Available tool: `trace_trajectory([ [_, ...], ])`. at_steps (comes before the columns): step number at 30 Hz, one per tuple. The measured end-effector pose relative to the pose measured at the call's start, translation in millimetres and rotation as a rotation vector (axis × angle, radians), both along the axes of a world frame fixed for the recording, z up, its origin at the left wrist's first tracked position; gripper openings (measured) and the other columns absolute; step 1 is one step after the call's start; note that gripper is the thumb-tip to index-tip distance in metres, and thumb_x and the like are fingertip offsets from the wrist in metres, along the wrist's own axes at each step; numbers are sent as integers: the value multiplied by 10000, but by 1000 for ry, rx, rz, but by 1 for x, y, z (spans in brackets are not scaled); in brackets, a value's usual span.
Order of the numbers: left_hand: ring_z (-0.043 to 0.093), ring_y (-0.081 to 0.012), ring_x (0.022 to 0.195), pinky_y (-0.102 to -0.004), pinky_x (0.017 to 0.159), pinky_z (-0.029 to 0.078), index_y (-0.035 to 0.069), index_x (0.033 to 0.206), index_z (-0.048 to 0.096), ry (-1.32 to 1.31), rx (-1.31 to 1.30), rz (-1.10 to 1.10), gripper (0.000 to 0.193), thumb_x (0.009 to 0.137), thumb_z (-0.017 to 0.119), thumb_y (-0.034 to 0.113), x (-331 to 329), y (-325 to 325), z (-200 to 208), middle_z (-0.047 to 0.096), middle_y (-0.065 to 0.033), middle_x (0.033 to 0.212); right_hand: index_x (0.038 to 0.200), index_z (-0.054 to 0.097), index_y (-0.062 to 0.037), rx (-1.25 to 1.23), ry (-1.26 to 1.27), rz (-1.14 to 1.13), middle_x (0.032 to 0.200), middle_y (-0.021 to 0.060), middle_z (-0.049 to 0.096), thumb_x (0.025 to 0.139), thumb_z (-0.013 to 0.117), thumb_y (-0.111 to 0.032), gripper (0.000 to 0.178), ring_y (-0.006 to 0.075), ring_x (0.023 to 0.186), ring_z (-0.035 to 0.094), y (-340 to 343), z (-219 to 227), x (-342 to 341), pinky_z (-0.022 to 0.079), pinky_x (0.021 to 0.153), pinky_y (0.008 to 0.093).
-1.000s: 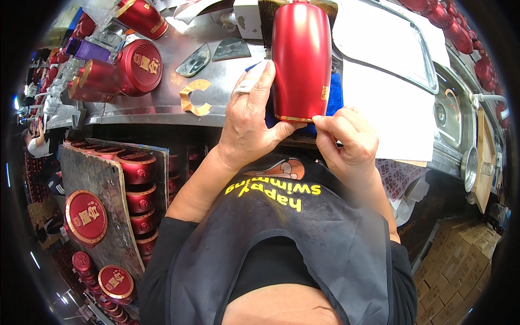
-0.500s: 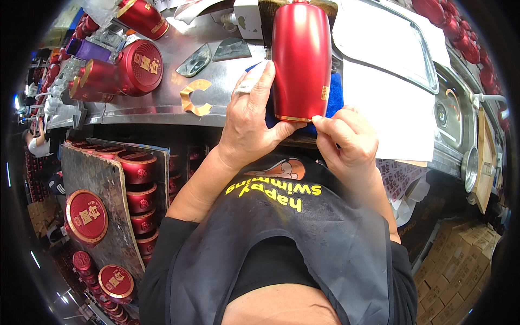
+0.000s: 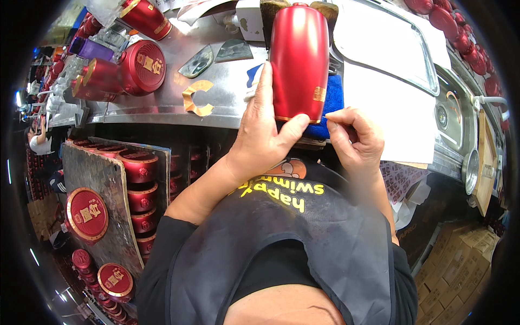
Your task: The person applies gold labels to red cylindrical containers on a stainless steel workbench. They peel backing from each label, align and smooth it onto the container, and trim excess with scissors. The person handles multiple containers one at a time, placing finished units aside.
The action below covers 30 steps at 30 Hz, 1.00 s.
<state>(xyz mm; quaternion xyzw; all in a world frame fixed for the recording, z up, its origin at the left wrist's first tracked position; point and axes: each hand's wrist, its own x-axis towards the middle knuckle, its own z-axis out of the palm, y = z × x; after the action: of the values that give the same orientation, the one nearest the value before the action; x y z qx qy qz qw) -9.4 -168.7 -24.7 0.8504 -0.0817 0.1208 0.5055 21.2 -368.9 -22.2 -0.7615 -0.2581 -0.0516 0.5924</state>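
Observation:
A glossy red bottle lies with its gold-rimmed end toward me, over a blue cloth. My left hand grips that end, fingers along the left side and thumb at the gold rim. A small gold label shows on the bottle near the rim. Just right of the rim is my right hand, apart from the bottle, its thumb and forefinger pinched together. Whatever may be between those fingertips is too small to make out. The bottle's far end lies between dark wooden blocks.
On the metal bench at left are a C-shaped gold piece, two dark glassy pieces and a red round-ended container. White sheets cover the right side. Below left stand boards beside stacked red pieces; cardboard boxes sit lower right.
My right hand has drawn away from the gold rim to the right. The bottle has turned slightly, bringing more of its label into sight. My left thumb has come up onto the rim.

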Motion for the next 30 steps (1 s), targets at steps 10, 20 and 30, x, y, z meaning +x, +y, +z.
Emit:
trace_trajectory([
  [10, 483, -341, 1362, -389, 1137, 355, -64, 1480, 371, -17, -237, -55, 614, 912, 566, 62, -8, 16, -6, 486, -252, 1451, 1111, 603, 14, 148, 165, 61, 916, 15, 595, 980, 587, 29, 133, 51, 798, 521, -3, 6, 1, 425, 721, 184],
  [20, 580, -207, 1101, -317, 990, 433, 10, 1097, 625, -71, -482, -201, 175, 972, 647, 132, -21, 18, 24, 617, -136, 1196, 1144, 548, -16, 135, 114, 218, 988, 60, 594, 968, 535, 62, 193, 117, 856, 582, 36, 41, -12, 483, 786, 247],
  [30, 554, -242, 1197, -397, 1114, 334, 24, 945, 601, -116, -614, -45, 107, 962, 647, 119, -17, 38, 20, 603, -206, 1309, 1118, 604, -1, 2, -251, 296, 992, 163, 654, 854, 648, 49, 273, 282, 875, 687, 49, 52, 2, 547, 783, 352],
])
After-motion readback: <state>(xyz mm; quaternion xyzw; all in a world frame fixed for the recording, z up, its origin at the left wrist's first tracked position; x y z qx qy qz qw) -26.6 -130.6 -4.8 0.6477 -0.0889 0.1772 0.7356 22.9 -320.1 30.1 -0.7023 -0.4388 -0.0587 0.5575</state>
